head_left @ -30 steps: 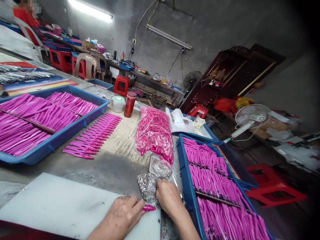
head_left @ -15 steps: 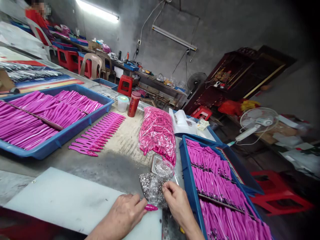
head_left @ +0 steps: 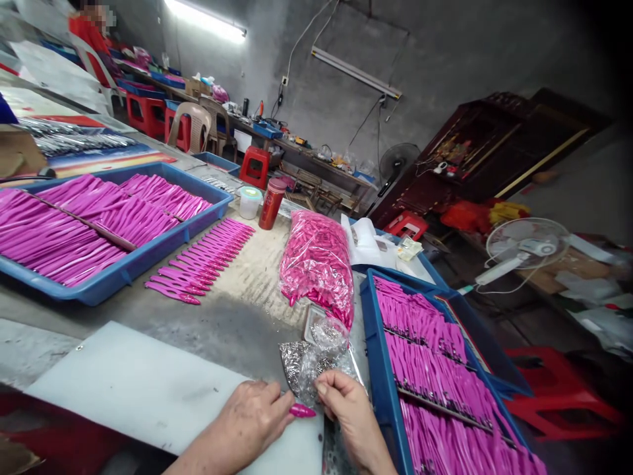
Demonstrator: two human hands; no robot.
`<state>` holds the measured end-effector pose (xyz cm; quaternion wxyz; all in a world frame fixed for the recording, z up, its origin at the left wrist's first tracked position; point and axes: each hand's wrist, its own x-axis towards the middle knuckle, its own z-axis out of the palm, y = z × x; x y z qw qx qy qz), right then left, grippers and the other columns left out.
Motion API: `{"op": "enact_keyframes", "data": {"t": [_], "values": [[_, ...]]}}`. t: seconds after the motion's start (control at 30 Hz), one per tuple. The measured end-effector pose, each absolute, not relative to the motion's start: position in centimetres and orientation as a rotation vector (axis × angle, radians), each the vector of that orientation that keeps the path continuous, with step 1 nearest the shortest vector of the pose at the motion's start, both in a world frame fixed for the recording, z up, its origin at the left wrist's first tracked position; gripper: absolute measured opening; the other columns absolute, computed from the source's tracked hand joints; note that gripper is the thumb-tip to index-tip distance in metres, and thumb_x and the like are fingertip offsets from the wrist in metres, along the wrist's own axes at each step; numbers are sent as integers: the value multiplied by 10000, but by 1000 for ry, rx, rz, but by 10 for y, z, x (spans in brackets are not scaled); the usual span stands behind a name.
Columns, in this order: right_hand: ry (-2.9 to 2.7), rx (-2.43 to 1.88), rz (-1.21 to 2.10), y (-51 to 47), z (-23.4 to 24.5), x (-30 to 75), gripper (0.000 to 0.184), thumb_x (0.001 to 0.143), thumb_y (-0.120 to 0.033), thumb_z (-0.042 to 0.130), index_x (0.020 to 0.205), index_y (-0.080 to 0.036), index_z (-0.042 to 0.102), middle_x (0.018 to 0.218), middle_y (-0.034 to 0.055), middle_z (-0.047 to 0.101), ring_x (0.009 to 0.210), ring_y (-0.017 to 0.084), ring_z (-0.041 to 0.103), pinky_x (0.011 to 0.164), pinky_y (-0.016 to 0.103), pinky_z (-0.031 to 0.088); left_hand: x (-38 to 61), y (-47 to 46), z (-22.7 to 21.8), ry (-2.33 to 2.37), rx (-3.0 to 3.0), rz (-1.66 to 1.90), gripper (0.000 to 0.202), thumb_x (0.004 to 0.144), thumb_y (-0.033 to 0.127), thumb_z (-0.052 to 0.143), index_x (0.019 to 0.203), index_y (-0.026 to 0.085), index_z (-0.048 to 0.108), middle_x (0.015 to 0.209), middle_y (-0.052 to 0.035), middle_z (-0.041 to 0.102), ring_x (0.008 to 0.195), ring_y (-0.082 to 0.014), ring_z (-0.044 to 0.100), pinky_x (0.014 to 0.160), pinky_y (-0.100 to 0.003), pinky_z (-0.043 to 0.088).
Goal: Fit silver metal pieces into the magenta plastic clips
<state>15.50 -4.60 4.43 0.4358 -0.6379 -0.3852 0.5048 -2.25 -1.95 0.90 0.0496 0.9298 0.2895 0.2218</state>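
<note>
My left hand (head_left: pixel 250 422) is closed on a small pink plastic piece (head_left: pixel 302 411) whose pointed tip sticks out to the right, above a white board (head_left: pixel 143 392). My right hand (head_left: pixel 346 412) is pinched shut right beside that tip; what its fingers hold is too small to make out. Just beyond both hands lies a clear bag of small metal parts (head_left: pixel 301 361), touching my right fingers. Behind it is a small clear tray (head_left: pixel 326 330) with more metal parts.
A big clear bag of pink pieces (head_left: pixel 316 264) lies mid-table. Blue trays of pink handles stand at left (head_left: pixel 123 267) and right (head_left: pixel 378 369). A row of pink handles (head_left: pixel 202 260) lies on the table. A red flask (head_left: pixel 272 204) and white cup (head_left: pixel 249 201) stand behind. A person (head_left: pixel 91 33) sits far off.
My right hand has come back out of the bag of metal parts and moved to the tip of the pink piece. The left hand stays put; the view has shifted slightly.
</note>
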Motion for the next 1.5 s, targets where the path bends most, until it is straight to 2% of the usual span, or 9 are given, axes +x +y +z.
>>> {"op": "enact_keyframes", "data": {"t": [0.17, 0.3, 0.53, 0.8, 1.0, 1.27, 1.5], "values": [[-1280, -1580, 1080, -54, 40, 151, 156, 725, -297, 577, 631, -174, 599, 621, -22, 485, 611, 133, 447, 586, 238, 347, -23, -21, 8, 877, 2839, 677, 79, 849, 232, 519, 776, 218, 491, 627, 32, 540, 501, -161, 552, 460, -274, 391], [-1454, -1539, 928, -60, 33, 144, 153, 771, -250, 541, 657, -191, 623, 693, -1, 516, 665, 147, 503, 609, 235, 380, -23, -20, 10, 864, 2829, 648, 67, 856, 229, 509, 791, 214, 499, 633, 28, 541, 511, -163, 554, 464, -274, 398], [-1453, -1493, 793, -66, 23, 133, 174, 794, -248, 539, 658, -204, 639, 672, -9, 498, 641, 136, 502, 578, 222, 380, -24, -19, 9, 848, 2806, 696, 62, 858, 231, 497, 800, 212, 498, 645, 26, 541, 516, -162, 547, 473, -272, 397], [-1440, -1522, 750, -69, 23, 136, 177, 787, -246, 541, 652, -201, 645, 671, -3, 521, 633, 140, 507, 561, 226, 390, -24, -19, 11, 847, 2785, 763, 160, 902, 252, 416, 774, 208, 503, 622, 26, 526, 503, -140, 526, 467, -256, 355], [-1508, -1545, 684, -72, 22, 139, 181, 796, -223, 513, 661, -199, 631, 678, 2, 525, 647, 139, 516, 571, 216, 402, -24, -20, 11, 859, 2809, 706, 111, 883, 241, 455, 785, 211, 496, 630, 26, 535, 509, -152, 536, 469, -264, 368], [-1876, -1541, 353, -74, 21, 140, 266, 845, -137, 402, 696, -189, 617, 674, 17, 496, 642, 137, 511, 583, 235, 405, -23, -23, 15, 885, 2886, 637, 82, 807, 203, 562, 781, 212, 485, 632, 30, 552, 509, -171, 555, 475, -277, 403], [-2029, -1513, 189, -74, 23, 142, 280, 815, -84, 405, 662, -203, 607, 640, 17, 500, 631, 151, 505, 572, 250, 409, -22, -25, 11, 901, 2884, 647, 67, 825, 183, 519, 787, 211, 471, 637, 25, 548, 524, -169, 551, 494, -275, 400]]}}
